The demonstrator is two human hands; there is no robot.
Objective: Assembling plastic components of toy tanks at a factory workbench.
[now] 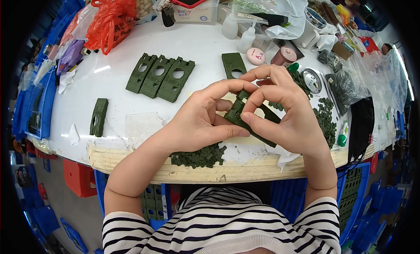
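Both hands meet over the near edge of the white surface [131, 118], pinching one dark green moulded plastic plate [238, 111] between them. The left hand [199, 120] curls closed on its left end, thumb underneath, forefinger arched over the top. The right hand [284, 111] grips the right end, fingers bent tight. Three matching flat plates with round holes [159, 76] lie overlapped farther back, matte and rectangular. A heap of small green square pieces [199, 157] sits just below the left hand.
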